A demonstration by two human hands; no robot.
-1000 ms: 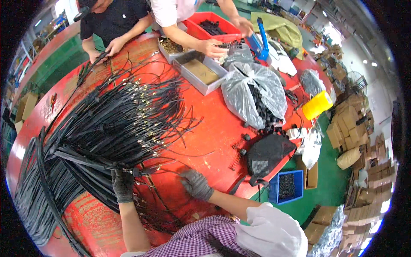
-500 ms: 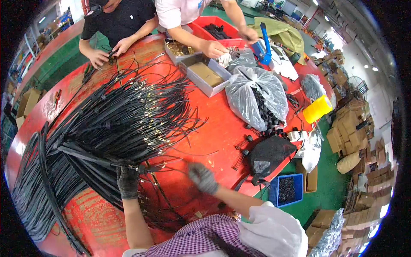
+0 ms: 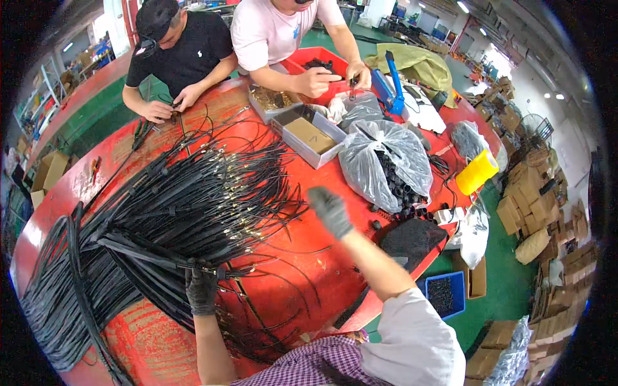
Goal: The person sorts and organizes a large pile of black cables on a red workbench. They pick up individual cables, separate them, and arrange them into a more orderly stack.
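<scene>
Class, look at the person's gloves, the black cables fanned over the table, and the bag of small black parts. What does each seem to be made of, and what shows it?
Left hand and right hand: dark grey gloves, probably knitted fabric, matte and close-fitting. Black cables: likely plastic-sheathed wire, slightly glossy, bending freely, with small metal-looking tips. Bag: thin clear plastic film, crinkled and shiny, its black parts visible through it.

Left hand (image 3: 202,291) in a dark glove, fingers curled closed, forearm bare, right hand (image 3: 330,211) gloved grey, raised forward, fingers loosely extended, white sleeve
</scene>
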